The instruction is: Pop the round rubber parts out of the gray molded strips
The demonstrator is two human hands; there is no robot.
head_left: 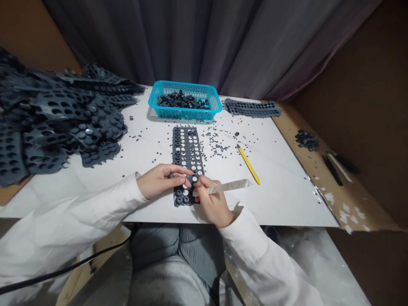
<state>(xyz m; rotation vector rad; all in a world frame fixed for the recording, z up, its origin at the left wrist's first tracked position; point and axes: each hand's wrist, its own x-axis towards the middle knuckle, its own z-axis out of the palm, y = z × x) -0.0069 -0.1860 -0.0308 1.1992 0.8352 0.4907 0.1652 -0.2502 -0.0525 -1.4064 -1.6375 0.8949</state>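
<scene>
A dark rubber sheet (188,148) with rows of round holes lies lengthwise on the white table. Some holes are see-through; others still hold black ring-shaped parts, mostly along the left row and at the near end. Over the sheet's left side is my left hand (162,180), fingers stretched and apart, its fingertips at the sheet. My right hand (212,202) grips a slim pen-like tool (234,185) wrapped in whitish material. The tool's working tip is hidden by my fingers. Both hands are close together at the sheet's near half.
A blue basket (185,114) of small black parts stands at the back. Perforated rubber sheets (60,114) are heaped on the left; another sheet (253,108) lies back right. A yellow craft knife (248,165) rests among tiny black discs (218,146). Black pieces (307,140) sit on cardboard.
</scene>
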